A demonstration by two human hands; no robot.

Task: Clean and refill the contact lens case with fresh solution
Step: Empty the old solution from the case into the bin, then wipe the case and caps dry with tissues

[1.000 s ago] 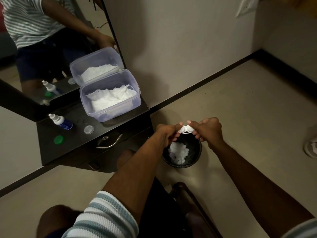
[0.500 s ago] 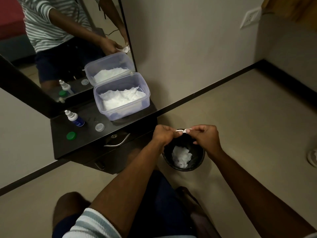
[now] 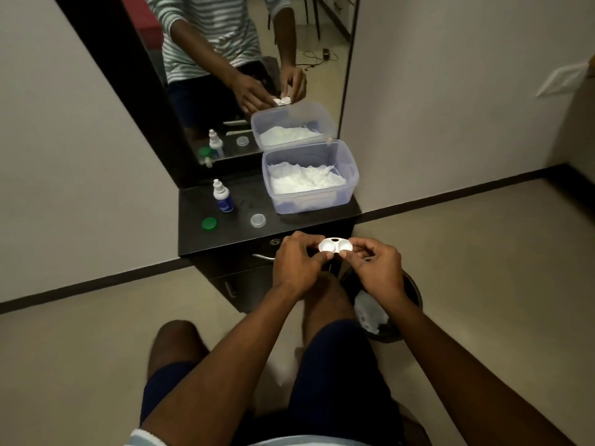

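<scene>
A white two-well contact lens case (image 3: 334, 245) is held level between both hands, its open wells facing up, just in front of the black shelf (image 3: 225, 235). My left hand (image 3: 297, 263) pinches its left end and my right hand (image 3: 375, 267) pinches its right end. On the shelf stand a small solution bottle (image 3: 222, 197) with a blue label and white nozzle, a green cap (image 3: 209, 224) and a clear cap (image 3: 258, 220).
A clear plastic box of white tissues (image 3: 310, 177) sits at the shelf's right end against a mirror (image 3: 257, 59). A black bin (image 3: 384, 312) with crumpled white tissue stands on the floor under my right forearm. A drawer handle (image 3: 262, 256) shows below the shelf.
My hands have carried the lens case from over the bin up toward the shelf and turned it so its wells face up. The view has swung up and left.
</scene>
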